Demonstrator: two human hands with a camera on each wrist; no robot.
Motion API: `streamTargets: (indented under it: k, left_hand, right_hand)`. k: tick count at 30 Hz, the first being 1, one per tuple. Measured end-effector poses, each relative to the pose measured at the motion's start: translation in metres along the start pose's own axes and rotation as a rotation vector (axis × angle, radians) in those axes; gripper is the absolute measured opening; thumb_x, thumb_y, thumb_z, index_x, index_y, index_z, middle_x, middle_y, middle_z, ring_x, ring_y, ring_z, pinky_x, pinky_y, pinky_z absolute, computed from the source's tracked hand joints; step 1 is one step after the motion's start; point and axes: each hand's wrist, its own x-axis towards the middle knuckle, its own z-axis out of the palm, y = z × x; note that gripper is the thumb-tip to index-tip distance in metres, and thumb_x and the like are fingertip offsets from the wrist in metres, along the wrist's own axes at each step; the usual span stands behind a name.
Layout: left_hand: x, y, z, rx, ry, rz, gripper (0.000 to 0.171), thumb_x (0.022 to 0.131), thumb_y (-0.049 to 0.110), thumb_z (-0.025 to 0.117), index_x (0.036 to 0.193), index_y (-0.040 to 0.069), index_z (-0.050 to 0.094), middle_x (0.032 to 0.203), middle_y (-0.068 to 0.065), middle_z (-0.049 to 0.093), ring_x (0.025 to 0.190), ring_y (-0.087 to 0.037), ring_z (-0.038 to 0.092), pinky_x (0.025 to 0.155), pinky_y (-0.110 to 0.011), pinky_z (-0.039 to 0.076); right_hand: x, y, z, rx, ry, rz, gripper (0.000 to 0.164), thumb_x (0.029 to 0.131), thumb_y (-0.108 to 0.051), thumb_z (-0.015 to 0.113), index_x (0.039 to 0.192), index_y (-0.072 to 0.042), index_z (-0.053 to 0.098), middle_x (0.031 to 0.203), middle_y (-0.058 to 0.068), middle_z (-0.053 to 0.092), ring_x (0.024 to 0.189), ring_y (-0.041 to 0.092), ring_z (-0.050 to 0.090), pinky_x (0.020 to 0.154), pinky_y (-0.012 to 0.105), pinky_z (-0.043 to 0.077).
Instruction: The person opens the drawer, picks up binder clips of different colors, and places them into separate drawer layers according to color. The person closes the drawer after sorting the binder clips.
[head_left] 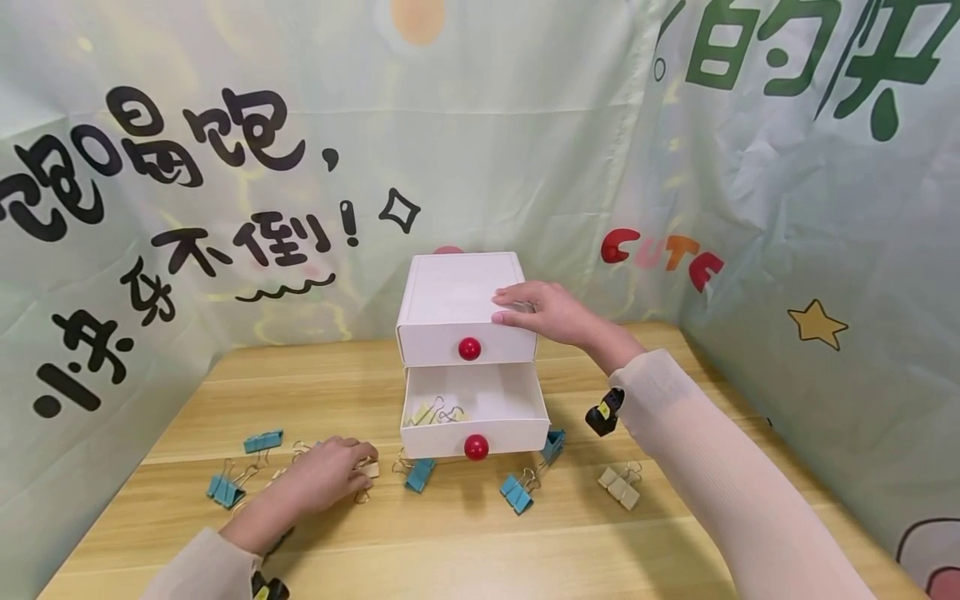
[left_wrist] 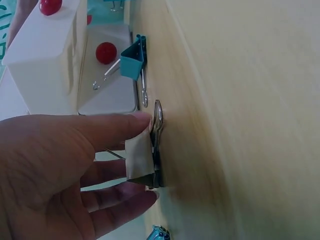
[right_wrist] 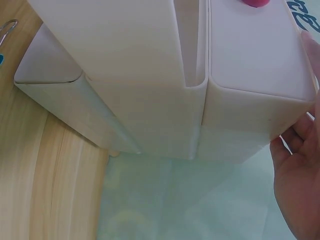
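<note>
My left hand (head_left: 322,477) is low over the table, left of a white drawer box (head_left: 457,287). In the left wrist view its thumb and fingers hold a cream binder clip (left_wrist: 139,159) with wire handles, close to the wood. My right hand (head_left: 553,313) rests on the box's top right edge, fingers extended. Below the closed top drawer, a pulled-out drawer (head_left: 435,438) with a red knob (head_left: 476,447) holds pale yellow clips (head_left: 424,412). The left wrist view shows a lower drawer front with its own red knob (left_wrist: 106,53), hidden in the head view.
Blue binder clips lie left of my left hand, like this one (head_left: 226,490), and before the box, like this one (head_left: 517,493). A cream clip (head_left: 620,487) lies at the right on the wooden table (head_left: 450,558). Printed cloth (head_left: 480,167) hangs behind and at the sides.
</note>
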Motion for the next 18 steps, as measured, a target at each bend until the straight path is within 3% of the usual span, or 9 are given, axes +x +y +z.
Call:
streamTargets:
  k: [3, 10, 18]
  left_hand:
    - [0.0012, -0.0003, 0.0002, -0.018, -0.021, -0.026, 0.027, 0.086, 0.019, 0.076, 0.11, 0.01, 0.069, 0.101, -0.006, 0.067, 0.091, -0.03, 0.062, 0.08, -0.052, 0.052]
    - [0.0041, 0.001, 0.0019, -0.042, -0.043, -0.073, 0.025, 0.084, 0.015, 0.077, 0.107, 0.007, 0.07, 0.09, -0.001, 0.064, 0.081, -0.021, 0.061, 0.073, -0.045, 0.052]
    - [0.0033, 0.0071, -0.0049, -0.095, -0.06, -0.152, 0.024, 0.086, 0.015, 0.076, 0.107, 0.005, 0.07, 0.092, -0.001, 0.064, 0.084, -0.021, 0.063, 0.077, -0.045, 0.053]
  right_hand:
    - [0.0001, 0.0001, -0.0001, 0.0, 0.0, 0.0, 0.057, 0.089, -0.052, 0.067, 0.135, -0.019, 0.062, 0.144, 0.003, 0.051, 0.135, 0.028, 0.042, 0.106, 0.052, 0.037]
    - [0.0008, 0.0007, -0.0003, 0.0, 0.001, 0.003, 0.056, 0.089, -0.052, 0.067, 0.134, -0.019, 0.062, 0.143, 0.002, 0.052, 0.135, 0.027, 0.042, 0.107, 0.051, 0.037]
    - [0.0006, 0.0007, -0.0002, 0.005, 0.0, 0.006, 0.057, 0.089, -0.052, 0.067, 0.135, -0.019, 0.062, 0.144, 0.002, 0.051, 0.135, 0.028, 0.041, 0.106, 0.053, 0.037]
